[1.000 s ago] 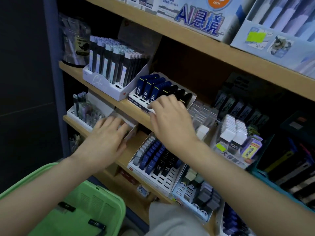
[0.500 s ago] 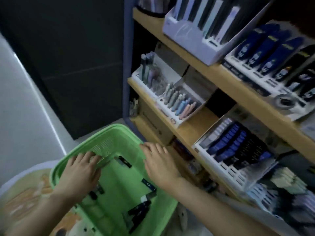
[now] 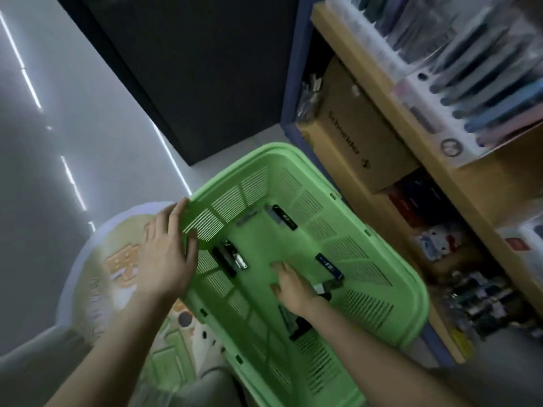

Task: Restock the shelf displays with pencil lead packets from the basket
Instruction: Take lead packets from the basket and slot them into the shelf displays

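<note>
OK, status: green basket [image 3: 412, 292] sits low, just beside the wooden shelf [image 3: 393, 92] unit and partly over a round printed floor mat [image 3: 117, 259].

Left hand [image 3: 166, 257]: grip clamped on the basket's left wall at the rim, fingers [image 3: 179, 208] outside, thumb hooked inside over the slotted panel.

Right hand [image 3: 292, 287]: down inside the basket, palm down. Grip spread, with the two visible digits straight and on or just above the basket floor. Nothing visibly held. The far fingers are hidden behind the hand, so I can't tell whether they touch the black-and-white packet [image 3: 324, 287] just beside it.

Pencil lead packets are all loose on the basket floor:
- black packet [image 3: 283, 217] near the far wall
- blue packet [image 3: 329, 265] to the right of the right hand
- small cluster [image 3: 230, 257] by the left wall, near the left thumb
- dark packet [image 3: 289, 318] under the right wrist

Shelf side: brown cardboard box [image 3: 361, 136] on the lower level, white display tray [image 3: 454, 146] of pens on the board above. Upper right of the frame is motion-blurred and the labels are unreadable.
</note>
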